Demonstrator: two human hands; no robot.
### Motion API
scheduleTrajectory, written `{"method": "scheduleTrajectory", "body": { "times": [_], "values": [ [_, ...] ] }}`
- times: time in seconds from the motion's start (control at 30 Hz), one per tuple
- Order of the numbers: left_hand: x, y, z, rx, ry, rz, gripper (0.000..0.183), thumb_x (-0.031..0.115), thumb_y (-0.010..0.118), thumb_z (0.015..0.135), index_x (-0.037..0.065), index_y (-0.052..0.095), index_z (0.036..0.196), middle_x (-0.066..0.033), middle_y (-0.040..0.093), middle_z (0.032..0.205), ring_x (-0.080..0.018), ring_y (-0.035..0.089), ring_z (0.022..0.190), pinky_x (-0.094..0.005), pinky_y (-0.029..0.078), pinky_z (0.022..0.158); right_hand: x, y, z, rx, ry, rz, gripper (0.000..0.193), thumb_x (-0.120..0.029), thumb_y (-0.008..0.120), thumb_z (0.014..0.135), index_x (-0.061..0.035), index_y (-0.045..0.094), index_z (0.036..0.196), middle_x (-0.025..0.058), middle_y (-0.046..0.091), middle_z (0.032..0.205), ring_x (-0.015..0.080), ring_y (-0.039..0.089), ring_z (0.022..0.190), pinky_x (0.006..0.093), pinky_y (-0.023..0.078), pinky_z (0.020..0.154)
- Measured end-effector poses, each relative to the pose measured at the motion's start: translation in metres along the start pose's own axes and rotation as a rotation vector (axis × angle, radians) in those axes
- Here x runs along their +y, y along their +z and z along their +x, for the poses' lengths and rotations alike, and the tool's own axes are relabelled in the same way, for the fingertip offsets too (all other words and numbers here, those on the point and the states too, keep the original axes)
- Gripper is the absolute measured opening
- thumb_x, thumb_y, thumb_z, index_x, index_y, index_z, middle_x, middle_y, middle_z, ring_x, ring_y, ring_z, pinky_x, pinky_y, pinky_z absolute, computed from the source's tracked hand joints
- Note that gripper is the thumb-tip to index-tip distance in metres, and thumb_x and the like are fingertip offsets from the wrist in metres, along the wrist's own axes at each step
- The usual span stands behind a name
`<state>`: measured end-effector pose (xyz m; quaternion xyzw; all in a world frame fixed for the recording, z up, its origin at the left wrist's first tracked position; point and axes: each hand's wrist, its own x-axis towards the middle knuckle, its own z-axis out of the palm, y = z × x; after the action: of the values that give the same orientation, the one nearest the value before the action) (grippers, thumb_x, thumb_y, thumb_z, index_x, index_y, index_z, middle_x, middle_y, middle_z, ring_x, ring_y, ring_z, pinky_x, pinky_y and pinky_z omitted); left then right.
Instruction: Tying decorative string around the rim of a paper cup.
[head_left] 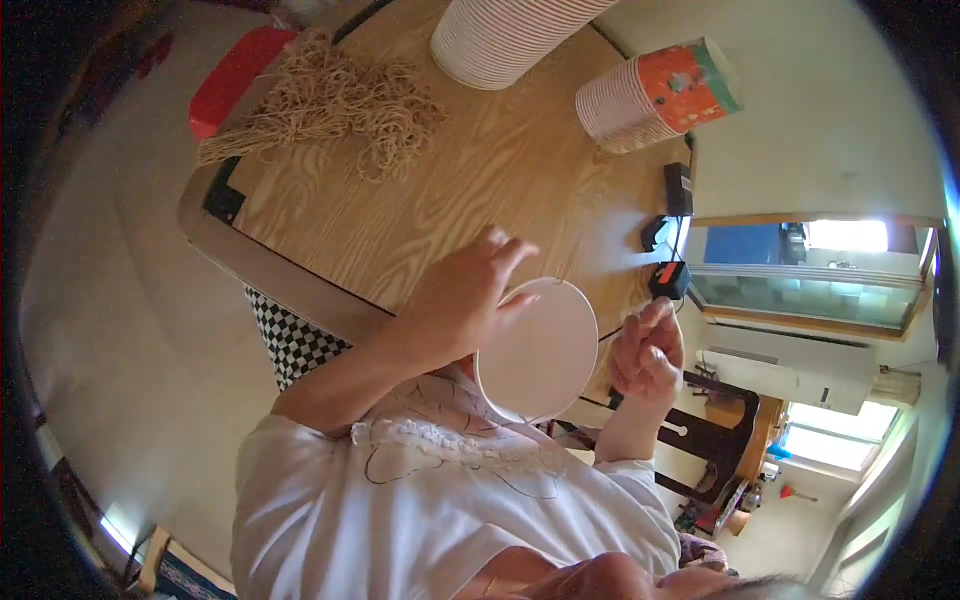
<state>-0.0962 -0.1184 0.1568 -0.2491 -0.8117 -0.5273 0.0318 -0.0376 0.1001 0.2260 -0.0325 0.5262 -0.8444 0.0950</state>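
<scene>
A round white paper bucket (537, 350) sits between my hands, close to my shirt, its pale circular face toward me. A thin strand shows at its lower rim, and a small mark or knot at the upper rim. My left hand (480, 290) is at the bucket's left side, thumb over the rim and index finger stretched apart from it. To the right of the bucket, apart from it, my right hand (648, 352) has its fingers curled and pressed together. Whatever they hold is too small to make out. A heap of tan twine (340, 105) lies on the wooden table (480, 190).
At the far side lie a tall stack of white paper buckets (500, 45) and a shorter stack with an orange-green printed bucket (650, 95). Small black devices with a cable (668, 280) sit at the table's right edge. A red object (235, 80) is beside the twine; a dark wooden chair (715, 440) stands right.
</scene>
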Motion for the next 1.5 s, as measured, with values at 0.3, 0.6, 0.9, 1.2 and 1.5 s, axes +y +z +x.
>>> {"method": "scheduleTrajectory", "body": {
  "times": [0.3, 0.6, 0.9, 1.2, 1.5],
  "values": [
    [-0.009, -0.008, -0.019, -0.14, -0.261, 0.124, 0.015, 0.015, 0.057, 0.077, 0.003, 0.058, 0.086, -0.0142, 0.061, 0.074, -0.0309, 0.061, 0.067, -0.0405, 0.05, 0.06, 0.017, -0.069, -0.003, 0.266, 0.348, -0.231, 0.017, -0.006, 0.049, 0.089, -0.0084, 0.047, 0.106, -0.0039, 0.033, 0.056, 0.0023, 0.029, 0.041, 0.0138, 0.025, 0.033],
    [-0.014, -0.007, -0.015, 0.238, -0.207, 0.035, 0.018, 0.006, 0.059, 0.074, 0.003, 0.056, 0.091, -0.0144, 0.061, 0.075, -0.0304, 0.061, 0.067, -0.0404, 0.049, 0.059, 0.034, -0.08, 0.001, 0.151, 0.391, -0.206, 0.025, -0.012, 0.054, 0.088, -0.0023, 0.049, 0.11, -0.0008, 0.053, 0.07, 0.001, 0.044, 0.047, 0.015, 0.038, 0.039],
    [-0.006, -0.029, -0.009, 0.06, -0.119, -0.091, 0.025, 0.008, 0.059, 0.075, 0.004, 0.054, 0.099, -0.015, 0.062, 0.082, -0.031, 0.061, 0.07, -0.0408, 0.049, 0.058, 0.039, -0.079, 0.011, 0.298, 0.142, -0.249, 0.022, -0.011, 0.059, 0.083, -0.0002, 0.054, 0.101, 0.0053, 0.061, 0.097, 0.0128, 0.06, 0.079, 0.0251, 0.05, 0.066],
    [-0.01, -0.011, -0.012, -0.063, 0.251, 0.104, 0.039, 0.01, 0.058, 0.078, 0.005, 0.045, 0.114, -0.0135, 0.056, 0.11, -0.0298, 0.062, 0.076, -0.0386, 0.051, 0.059, 0.006, -0.092, 0.054, 0.059, 0.006, -0.869, 0.037, -0.01, 0.062, 0.08, -0.0011, 0.051, 0.114, 0.0073, 0.057, 0.109, 0.01, 0.057, 0.076, 0.0229, 0.046, 0.069],
    [-0.029, 0.003, 0.008, 0.209, 0.361, -0.053, 0.035, 0.011, 0.063, 0.075, 0.005, 0.049, 0.107, -0.0126, 0.056, 0.108, -0.0273, 0.061, 0.081, -0.0386, 0.05, 0.064, -0.077, -0.092, 0.077, -0.022, 0.092, -0.917, 0.064, 0.01, 0.06, 0.071, -0.008, 0.039, 0.129, 0.0034, 0.048, 0.112, 0.0064, 0.053, 0.073, 0.0181, 0.047, 0.061]
  ]
}}
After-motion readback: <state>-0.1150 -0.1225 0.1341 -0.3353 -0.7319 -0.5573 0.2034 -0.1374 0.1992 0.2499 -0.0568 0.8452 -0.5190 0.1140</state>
